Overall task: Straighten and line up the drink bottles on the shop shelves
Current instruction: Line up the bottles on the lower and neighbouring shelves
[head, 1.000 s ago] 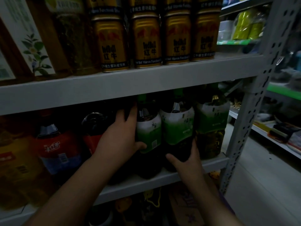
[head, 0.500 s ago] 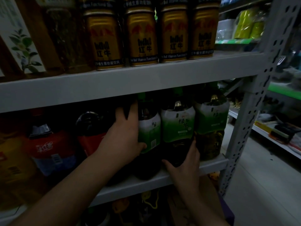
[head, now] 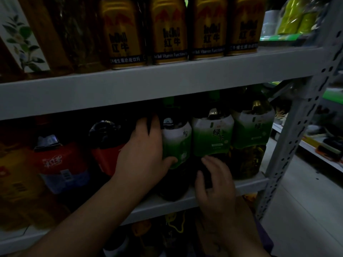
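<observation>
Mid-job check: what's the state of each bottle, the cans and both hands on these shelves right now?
left green tea bottle: upright, label turned sideways, gripped by left hand
middle green tea bottle: upright, label facing front, held low down by right hand
right green tea bottle: upright, untouched
red-label bottles: upright
gold cans: upright, in a row on upper shelf
</observation>
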`<state>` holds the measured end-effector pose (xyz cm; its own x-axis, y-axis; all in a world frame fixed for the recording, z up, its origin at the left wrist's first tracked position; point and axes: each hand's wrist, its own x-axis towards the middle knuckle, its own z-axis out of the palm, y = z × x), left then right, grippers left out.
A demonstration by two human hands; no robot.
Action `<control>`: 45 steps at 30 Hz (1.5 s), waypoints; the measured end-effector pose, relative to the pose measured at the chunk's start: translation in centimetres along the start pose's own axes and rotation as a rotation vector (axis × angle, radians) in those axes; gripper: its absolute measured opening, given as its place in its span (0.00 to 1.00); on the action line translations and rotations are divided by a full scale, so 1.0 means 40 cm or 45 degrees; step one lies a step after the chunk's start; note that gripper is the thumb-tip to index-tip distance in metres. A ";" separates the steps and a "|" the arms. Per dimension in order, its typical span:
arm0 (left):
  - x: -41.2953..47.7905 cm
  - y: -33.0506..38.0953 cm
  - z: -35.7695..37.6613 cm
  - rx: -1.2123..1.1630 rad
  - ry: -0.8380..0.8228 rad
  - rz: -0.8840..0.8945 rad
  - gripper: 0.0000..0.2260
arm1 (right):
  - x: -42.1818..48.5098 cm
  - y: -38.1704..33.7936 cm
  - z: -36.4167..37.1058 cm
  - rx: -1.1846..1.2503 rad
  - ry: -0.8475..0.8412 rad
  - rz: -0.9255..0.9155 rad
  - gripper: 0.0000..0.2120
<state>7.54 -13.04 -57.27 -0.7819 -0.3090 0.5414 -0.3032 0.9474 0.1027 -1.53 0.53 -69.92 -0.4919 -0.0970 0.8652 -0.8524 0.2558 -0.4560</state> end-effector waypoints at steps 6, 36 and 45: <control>-0.052 0.015 0.049 -0.061 0.218 -0.057 0.44 | 0.252 -0.137 -0.021 0.052 -0.323 0.050 0.26; -0.277 0.094 0.286 -0.986 -0.081 -0.627 0.37 | 0.266 -0.265 -0.013 -0.276 -0.618 -0.546 0.13; -0.341 -0.072 0.208 -0.811 0.622 -1.066 0.13 | 0.354 -0.390 0.195 0.156 -0.992 0.095 0.16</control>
<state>14.55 -12.23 -71.88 -0.1306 -0.9253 0.3559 -0.1886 0.3756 0.9074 3.41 -12.31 -52.18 -0.4919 -0.7411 0.4570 -0.8036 0.1845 -0.5659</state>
